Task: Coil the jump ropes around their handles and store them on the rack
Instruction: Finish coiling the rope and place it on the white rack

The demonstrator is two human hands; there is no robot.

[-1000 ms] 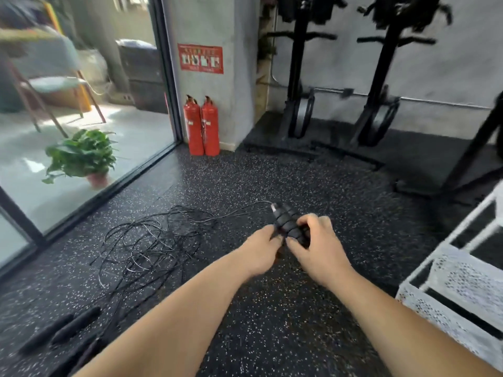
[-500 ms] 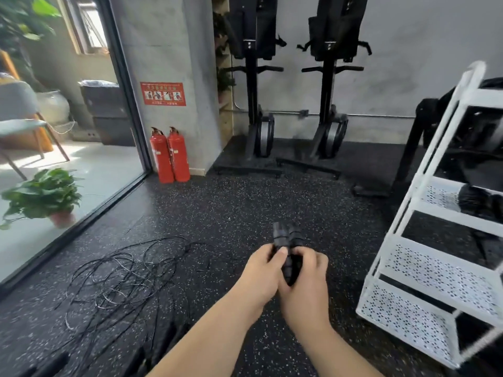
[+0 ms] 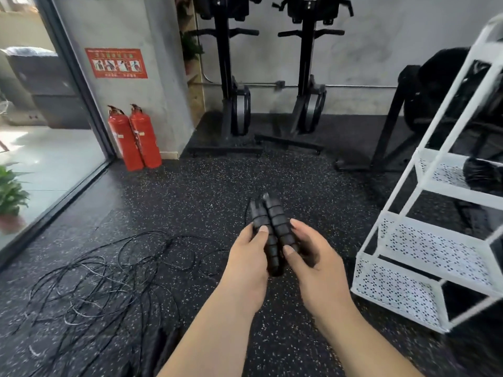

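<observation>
Two black ribbed jump rope handles [image 3: 268,221] stand side by side, upright, held between both hands over the speckled floor. My left hand [image 3: 249,257] grips them from the left with the thumb on the front. My right hand [image 3: 313,257] grips them from the right. Whether rope is wound on them is hard to tell. A tangle of thin black ropes [image 3: 103,281] lies on the floor at lower left. The white perforated rack [image 3: 424,246] stands to the right, and a dark bundle [image 3: 481,175] rests on its middle shelf.
Two red fire extinguishers [image 3: 134,137] stand by the concrete pillar. Two black upright machines [image 3: 236,104] line the back wall. A glass wall runs along the left, with a potted plant [image 3: 9,194] beyond it. Dark gym gear sits behind the rack.
The view has swung right and up, bringing the white rack closer. The handles turned from lying sideways to standing upright in both hands. The trailing rope is no longer seen at the handles.
</observation>
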